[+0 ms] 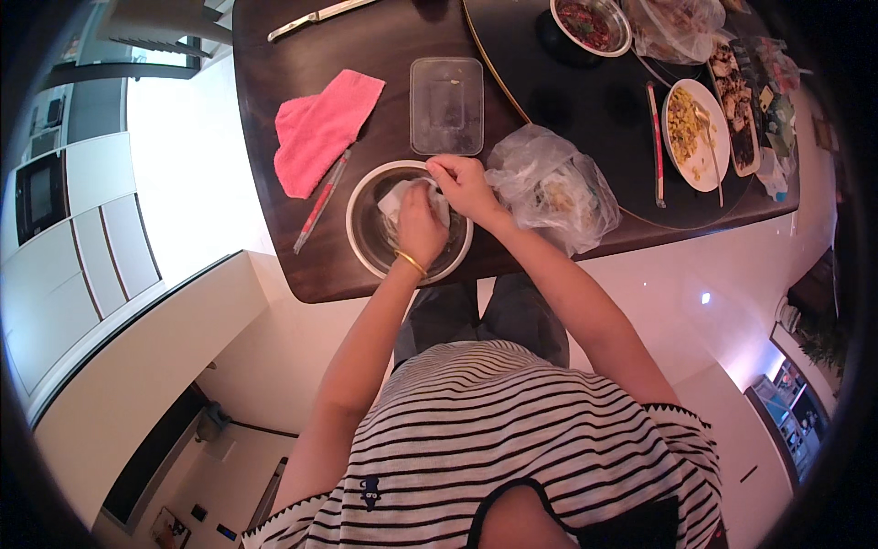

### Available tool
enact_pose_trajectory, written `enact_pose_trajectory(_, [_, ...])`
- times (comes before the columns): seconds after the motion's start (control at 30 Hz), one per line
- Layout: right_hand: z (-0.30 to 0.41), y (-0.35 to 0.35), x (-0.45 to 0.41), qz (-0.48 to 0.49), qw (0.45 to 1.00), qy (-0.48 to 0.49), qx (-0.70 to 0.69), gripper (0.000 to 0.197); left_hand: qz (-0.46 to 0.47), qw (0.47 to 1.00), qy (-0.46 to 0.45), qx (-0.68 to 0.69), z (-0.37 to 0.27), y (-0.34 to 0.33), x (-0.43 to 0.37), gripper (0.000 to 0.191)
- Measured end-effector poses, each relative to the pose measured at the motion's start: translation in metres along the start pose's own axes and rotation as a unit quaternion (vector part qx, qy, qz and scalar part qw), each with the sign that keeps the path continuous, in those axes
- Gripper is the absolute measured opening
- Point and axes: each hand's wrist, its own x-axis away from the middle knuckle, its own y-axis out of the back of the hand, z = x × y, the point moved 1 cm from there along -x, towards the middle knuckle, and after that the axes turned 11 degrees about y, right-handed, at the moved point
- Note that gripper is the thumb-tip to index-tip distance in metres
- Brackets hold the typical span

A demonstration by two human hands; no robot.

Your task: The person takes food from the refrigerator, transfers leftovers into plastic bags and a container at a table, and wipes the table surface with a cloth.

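A round bowl with a pale rim (354,237) stands at the near edge of a dark wooden table. Inside it, my left hand (420,223) presses on a crumpled white tissue or cloth (392,203), fingers partly hidden; a gold bangle circles that wrist. My right hand (461,184) is at the bowl's far right rim, thumb and fingertips pinched together; whether they hold the edge of the white piece I cannot tell. Beyond the bowl lies a clear plastic container (446,106). Right of my right hand sits a clear plastic bag (559,189) with food in it.
Left lie a pink cloth (322,134), a wrapped pair of chopsticks (322,200) and a knife (312,18). A dark turntable (583,103) holds a metal bowl of red sauce (591,26), a plate of corn with a spoon (696,135) and a tray of meat (739,113).
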Motion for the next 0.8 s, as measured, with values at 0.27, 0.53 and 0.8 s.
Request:
enact_pose_trajectory(0.27, [0.003,-0.003,0.003,-0.042,0.999,0.011,0.022,0.016,0.226,0.967,-0.025,0.116,0.014,0.011,0.000,0.030])
enact_pose_trajectory(0.53, [-0.005,-0.003,0.004,-0.058,0.998,-0.020,-0.022,0.017,0.356,0.926,-0.116,0.040,0.012,0.030,-0.002,0.023])
enact_pose_trajectory(0.8, [0.003,-0.005,0.004,-0.061,0.997,-0.027,0.038,0.019,0.490,0.861,-0.096,0.098,0.030,0.041,-0.014,0.030])
